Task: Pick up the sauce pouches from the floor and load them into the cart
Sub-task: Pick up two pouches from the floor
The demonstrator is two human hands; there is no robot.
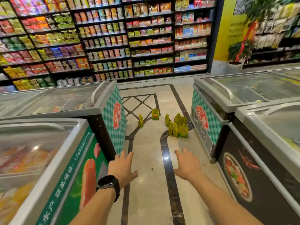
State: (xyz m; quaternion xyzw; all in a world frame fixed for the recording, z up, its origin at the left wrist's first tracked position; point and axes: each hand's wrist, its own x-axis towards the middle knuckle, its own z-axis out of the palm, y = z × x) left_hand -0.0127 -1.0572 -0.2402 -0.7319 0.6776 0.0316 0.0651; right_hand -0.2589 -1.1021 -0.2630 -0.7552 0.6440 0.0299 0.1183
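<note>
Left hand (122, 168) and right hand (186, 166) reach out, fingers spread, holding nothing | sauce pouches (178, 127) stand on the floor (146, 151) well ahead, between freezers (113, 114) | risk: a hasty grab topples the tight cluster; cart out of sight

Yellow-green sauce pouches (178, 127) upright on the floor (146, 159), mostly clustered together

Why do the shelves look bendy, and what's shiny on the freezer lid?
Head view: the wide-angle lens bows the shelves; light glares off the left freezer lid; corners smear, while the sauce pouches, left hand and right hand look sharper.
</note>
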